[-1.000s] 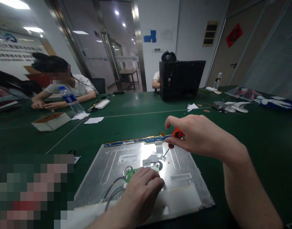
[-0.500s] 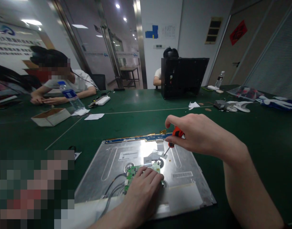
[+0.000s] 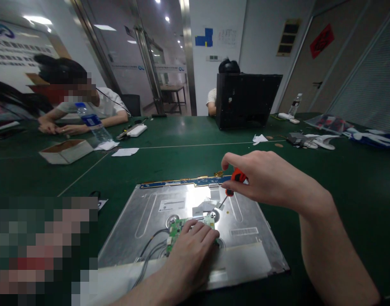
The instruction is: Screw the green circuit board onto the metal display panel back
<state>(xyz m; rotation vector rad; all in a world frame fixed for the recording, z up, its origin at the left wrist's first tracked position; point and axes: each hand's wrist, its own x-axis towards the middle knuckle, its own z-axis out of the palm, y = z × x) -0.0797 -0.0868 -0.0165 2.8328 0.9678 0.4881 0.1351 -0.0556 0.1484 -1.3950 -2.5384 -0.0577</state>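
A silver metal panel (image 3: 255, 221) lies flat on the green table, with a blue circuit strip (image 3: 182, 183) along its far edge. My left hand (image 3: 196, 246) rests on a green circuit board (image 3: 176, 229) on the panel, its fingers curled over the board; grey and black cables (image 3: 147, 255) run from the board's left side. Above the panel's right part, my right hand (image 3: 258, 176) is closed around the handle of a red and black screwdriver (image 3: 238, 176). The screwdriver's shaft points down and left, its tip near silver tape (image 3: 210, 205) beyond the board.
An open box (image 3: 66, 152), a leaning water bottle (image 3: 93, 122) and paper (image 3: 125, 151) are at the left. One person (image 3: 108, 106) sits back left, another behind a black monitor (image 3: 247, 102). Gloves (image 3: 319, 141) and a plastic bag (image 3: 330, 123) lie at the right.
The view has shifted slightly. My right hand and the screwdriver have barely moved; my left hand stays on the board.
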